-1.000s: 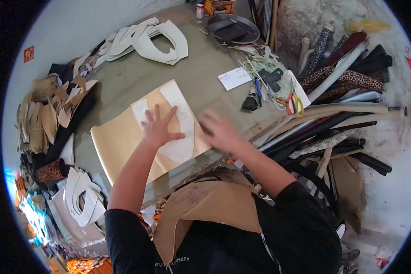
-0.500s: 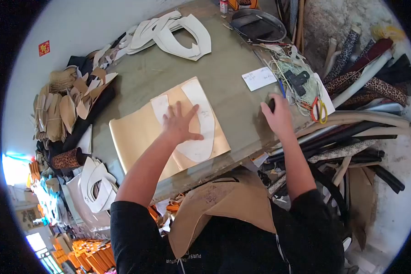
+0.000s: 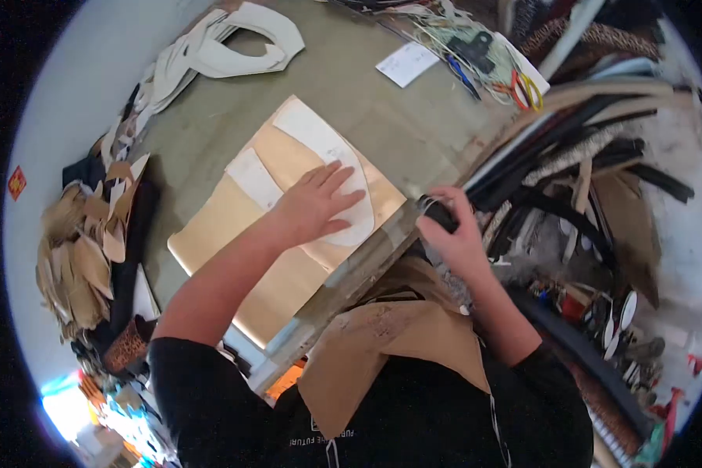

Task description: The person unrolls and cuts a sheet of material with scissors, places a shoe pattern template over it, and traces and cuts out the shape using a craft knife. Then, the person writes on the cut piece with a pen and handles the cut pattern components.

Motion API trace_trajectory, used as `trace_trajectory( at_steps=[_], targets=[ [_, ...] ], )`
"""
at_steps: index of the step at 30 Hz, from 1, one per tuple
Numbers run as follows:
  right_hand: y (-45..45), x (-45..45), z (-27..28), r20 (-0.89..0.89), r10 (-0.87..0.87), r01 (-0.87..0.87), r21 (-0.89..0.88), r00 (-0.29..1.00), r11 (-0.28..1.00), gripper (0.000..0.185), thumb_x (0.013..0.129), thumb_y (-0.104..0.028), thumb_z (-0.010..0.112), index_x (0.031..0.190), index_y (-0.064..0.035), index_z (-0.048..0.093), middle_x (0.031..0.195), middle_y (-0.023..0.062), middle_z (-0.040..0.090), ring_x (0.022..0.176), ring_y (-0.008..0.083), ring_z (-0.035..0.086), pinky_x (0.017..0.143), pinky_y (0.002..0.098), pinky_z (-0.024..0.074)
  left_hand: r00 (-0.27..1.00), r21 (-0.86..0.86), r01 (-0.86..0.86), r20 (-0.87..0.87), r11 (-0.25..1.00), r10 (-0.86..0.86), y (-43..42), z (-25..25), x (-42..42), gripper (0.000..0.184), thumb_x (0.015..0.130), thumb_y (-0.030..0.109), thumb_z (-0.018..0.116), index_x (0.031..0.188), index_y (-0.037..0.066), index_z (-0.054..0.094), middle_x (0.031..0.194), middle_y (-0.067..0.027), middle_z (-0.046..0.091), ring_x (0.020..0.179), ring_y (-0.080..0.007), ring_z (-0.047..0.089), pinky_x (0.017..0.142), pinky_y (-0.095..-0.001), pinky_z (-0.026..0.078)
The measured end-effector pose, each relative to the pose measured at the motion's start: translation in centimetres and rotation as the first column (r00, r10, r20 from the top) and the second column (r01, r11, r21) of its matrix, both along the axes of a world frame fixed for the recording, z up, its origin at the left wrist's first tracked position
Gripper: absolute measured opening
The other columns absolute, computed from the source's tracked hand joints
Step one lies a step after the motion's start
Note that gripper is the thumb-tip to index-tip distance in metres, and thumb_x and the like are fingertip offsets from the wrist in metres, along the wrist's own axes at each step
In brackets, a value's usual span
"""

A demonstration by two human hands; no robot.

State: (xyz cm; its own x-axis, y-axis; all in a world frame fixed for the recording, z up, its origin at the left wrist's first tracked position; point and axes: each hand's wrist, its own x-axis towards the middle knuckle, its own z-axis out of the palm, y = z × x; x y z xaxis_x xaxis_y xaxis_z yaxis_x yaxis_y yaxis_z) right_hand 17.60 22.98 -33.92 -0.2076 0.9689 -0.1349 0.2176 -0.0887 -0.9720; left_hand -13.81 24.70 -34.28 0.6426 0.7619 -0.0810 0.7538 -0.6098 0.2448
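My left hand lies flat with fingers spread, pressing on a curved white pattern piece. Under it is a smooth tan sheet of leather-like material, at the table's near edge. A second white pattern piece lies beside the first, partly covered by my left hand and wrist. Just past the sheet's right corner, my right hand is closed around a small black object with a pale band. Its kind is not clear, as the fingers cover part of it.
White ring-shaped patterns lie at the back left of the green table. A white card, tangled cords, a blue pen and orange-and-yellow-handled scissors lie at the back right. Material rolls crowd the right side; brown cut pieces are stacked left.
My right hand has moved from beside the pen down to the table's near edge, with the black object. My left hand stays on the pattern piece. The view has shifted and turned.
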Motion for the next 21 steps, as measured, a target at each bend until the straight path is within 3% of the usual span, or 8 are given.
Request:
trace_trajectory(
  at_steps=[2,3,5,6,7,9,12,21],
  targets=[
    [-2.6,-1.7,-0.1,-0.039,-0.021,0.017,-0.107,0.999,0.994,0.042,0.091,-0.016,0.075,0.129,-0.0071,0.059,0.102,0.0054,0.064,0.093,0.0148,0.062,0.082,0.0306,0.0527,0.993,0.000,0.113,-0.024,0.994,-0.113,0.4,0.9,-0.5,0.064,0.089,0.040,0.076,0.148,0.030,0.054,0.162,-0.0157,0.037,0.149,-0.0447,0.035,0.120,-0.0568,0.034],
    [-3.5,-2.7,0.6,0.126,-0.052,0.046,0.053,0.991,0.998,0.041,0.090,-0.018,0.076,0.126,-0.0070,0.061,0.094,0.0070,0.066,0.085,0.0134,0.063,0.077,0.0306,0.0534,0.980,-0.010,0.192,-0.050,0.981,-0.192,0.7,1.3,-0.6,0.066,0.088,0.042,0.076,0.149,0.036,0.053,0.163,-0.0164,0.036,0.148,-0.0476,0.034,0.120,-0.0576,0.034],
    [-4.8,-3.9,0.2,0.123,-0.073,0.079,-0.052,0.990,0.995,0.041,0.089,-0.020,0.076,0.126,-0.0073,0.062,0.087,0.0089,0.067,0.078,0.0137,0.064,0.074,0.0313,0.0541,0.967,-0.028,0.241,-0.076,0.970,-0.242,1.3,1.7,-0.5,0.067,0.087,0.043,0.077,0.149,0.040,0.052,0.163,-0.0177,0.035,0.148,-0.0507,0.033,0.120,-0.0582,0.033],
    [-5.2,-4.5,-0.2,0.133,-0.084,0.088,-0.030,0.988,0.996,0.043,0.088,-0.020,0.077,0.126,-0.0070,0.062,0.082,0.0115,0.069,0.072,0.0184,0.067,0.071,0.0338,0.0552,0.958,-0.044,0.260,-0.109,0.965,-0.263,1.5,1.7,-0.4,0.069,0.086,0.045,0.077,0.150,0.043,0.051,0.164,-0.0191,0.034,0.147,-0.0538,0.033,0.121,-0.0589,0.032],
    [-5.7,-5.0,-0.2,0.137,-0.104,0.109,-0.030,0.985,0.994,0.043,0.088,-0.020,0.077,0.126,-0.0070,0.062,0.082,0.0115,0.069,0.072,0.0184,0.067,0.071,0.0338,0.0552,0.953,-0.043,0.280,-0.105,0.959,-0.283,1.7,1.7,-0.5,0.069,0.086,0.045,0.077,0.150,0.043,0.051,0.164,-0.0191,0.034,0.147,-0.0538,0.033,0.121,-0.0589,0.032],
    [-6.5,-5.9,0.6,0.223,-0.137,0.131,0.038,0.965,0.991,0.042,0.087,-0.022,0.076,0.124,-0.0073,0.063,0.082,0.0174,0.070,0.073,0.0296,0.072,0.070,0.0392,0.0567,0.944,-0.033,0.305,-0.117,0.952,-0.307,1.9,1.6,-0.6,0.070,0.086,0.045,0.078,0.150,0.043,0.051,0.164,-0.0216,0.032,0.146,-0.0563,0.032,0.120,-0.0598,0.032],
    [-7.2,-7.0,1.4,0.307,-0.142,0.131,0.057,0.941,0.990,0.039,0.087,-0.023,0.076,0.122,-0.0070,0.064,0.080,0.0216,0.070,0.076,0.0396,0.073,0.069,0.0438,0.0570,0.946,-0.022,0.306,-0.104,0.952,-0.307,2.0,1.1,-0.5,0.071,0.084,0.043,0.080,0.149,0.044,0.051,0.162,-0.0228,0.035,0.145,-0.0573,0.033,0.120,-0.0602,0.032],
    [-4.9,-10.1,3.2,0.562,-0.140,0.128,0.060,0.815,0.990,0.035,0.086,-0.027,0.074,0.110,-0.0037,0.065,0.084,0.0252,0.071,0.081,0.0457,0.070,0.072,0.0527,0.0572,0.951,-0.028,0.286,-0.115,0.958,-0.287,1.7,1.2,-0.2,0.073,0.081,0.041,0.083,0.148,0.045,0.053,0.160,-0.0235,0.039,0.144,-0.0585,0.033,0.122,-0.0640,0.026]
  ],
)
